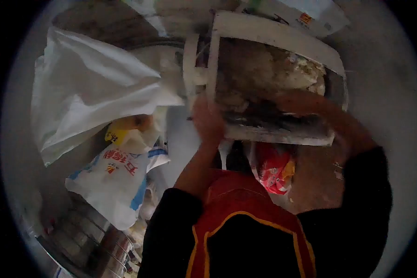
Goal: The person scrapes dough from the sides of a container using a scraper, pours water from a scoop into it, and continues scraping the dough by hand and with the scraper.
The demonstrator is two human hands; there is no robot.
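A white-framed open tub [257,26] in front of me holds a pale, lumpy, dough-like mass [259,69]. My left hand [208,119], smeared by motion, is at the tub's near left corner, its fingers right at the frame. Reaching over the near right side, my right hand [301,102] is inside the tub at the near edge of the mass. Its fingers are lost in dark shade there. Along the tub's near inner side runs a dark, residue-marked strip [268,121].
White plastic sheeting [92,78] drapes at the left, above a printed white sack [109,178]. A red bag [272,169] lies below the tub, beside a brown surface [315,180]. A wire rack [97,243] stands at lower left. Another printed bag [310,16] is behind the tub.
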